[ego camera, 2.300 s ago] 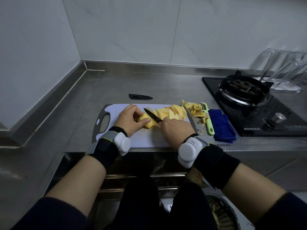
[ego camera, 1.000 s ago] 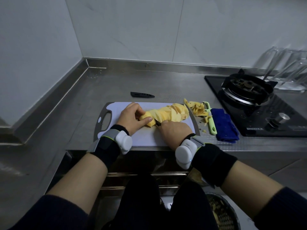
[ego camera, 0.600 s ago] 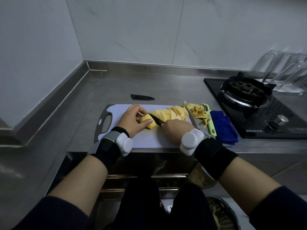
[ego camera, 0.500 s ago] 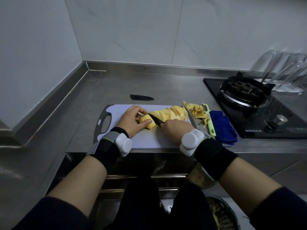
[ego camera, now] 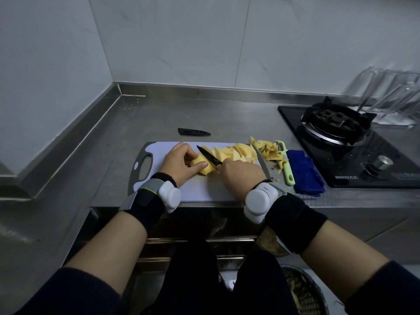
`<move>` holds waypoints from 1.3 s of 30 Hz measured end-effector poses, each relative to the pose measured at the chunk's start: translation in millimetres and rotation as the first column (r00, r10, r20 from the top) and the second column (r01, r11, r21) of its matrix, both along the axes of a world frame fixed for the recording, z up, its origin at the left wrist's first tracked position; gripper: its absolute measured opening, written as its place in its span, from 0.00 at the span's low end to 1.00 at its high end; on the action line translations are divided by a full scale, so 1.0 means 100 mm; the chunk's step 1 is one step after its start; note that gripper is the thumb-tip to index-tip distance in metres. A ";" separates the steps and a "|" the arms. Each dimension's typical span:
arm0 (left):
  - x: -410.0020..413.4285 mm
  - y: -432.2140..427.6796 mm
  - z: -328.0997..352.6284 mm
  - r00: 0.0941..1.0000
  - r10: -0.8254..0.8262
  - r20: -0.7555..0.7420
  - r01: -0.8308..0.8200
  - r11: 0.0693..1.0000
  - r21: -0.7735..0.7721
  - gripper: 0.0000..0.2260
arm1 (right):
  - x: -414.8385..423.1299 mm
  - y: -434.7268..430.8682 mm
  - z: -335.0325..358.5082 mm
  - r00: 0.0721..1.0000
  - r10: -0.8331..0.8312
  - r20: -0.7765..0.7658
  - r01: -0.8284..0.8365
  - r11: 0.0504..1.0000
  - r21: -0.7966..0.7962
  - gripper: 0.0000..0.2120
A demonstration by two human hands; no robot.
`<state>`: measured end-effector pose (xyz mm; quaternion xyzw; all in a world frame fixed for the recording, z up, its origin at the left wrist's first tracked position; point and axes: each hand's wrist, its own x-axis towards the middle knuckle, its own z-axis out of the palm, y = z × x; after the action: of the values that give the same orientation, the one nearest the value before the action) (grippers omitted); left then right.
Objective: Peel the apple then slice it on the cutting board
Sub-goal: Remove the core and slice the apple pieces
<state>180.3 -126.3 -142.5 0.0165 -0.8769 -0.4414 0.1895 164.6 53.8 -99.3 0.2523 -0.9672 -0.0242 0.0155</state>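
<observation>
A peeled yellow apple piece lies on the white cutting board. My left hand holds it down, thumb in front and fingers curled over its far side. My right hand grips the handle of a black-bladed knife, whose blade rests across the piece, tip pointing away to the left. A row of cut apple slices lies on the board just right of the blade.
Yellow peelings and a green peeler lie right of the board, beside a blue cloth. A black knife sheath lies behind the board. A gas hob stands at the right. A bin sits on the floor.
The knife came up out of the last cut and now lies over the remaining piece a little further left. My left hand stays on the piece.
</observation>
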 end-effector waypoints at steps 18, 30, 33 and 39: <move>-0.01 0.01 -0.01 1.000 -0.019 -0.015 0.019 1.000 -0.011 0.14 | 0.01 -0.01 -0.01 0.999 0.027 0.034 -0.031 0.991 0.133 0.10; -0.01 -0.02 -0.01 1.000 -0.011 0.002 0.011 1.000 0.014 0.14 | 0.03 -0.09 0.00 0.998 0.031 0.060 -0.041 0.984 0.173 0.10; -0.01 -0.02 -0.01 1.000 -0.012 -0.004 0.012 1.000 0.011 0.15 | 0.02 -0.07 -0.03 0.997 0.040 0.071 -0.051 0.985 0.167 0.10; -0.02 -0.02 0.00 1.000 -0.017 -0.004 0.017 1.000 0.000 0.15 | -0.01 -0.11 -0.08 0.996 0.027 0.089 -0.042 0.983 0.179 0.10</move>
<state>178.6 -128.1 -142.5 0.0080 -0.8765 -0.4432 0.1876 164.0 42.9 -107.7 0.2701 -0.9563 -0.1008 -0.0490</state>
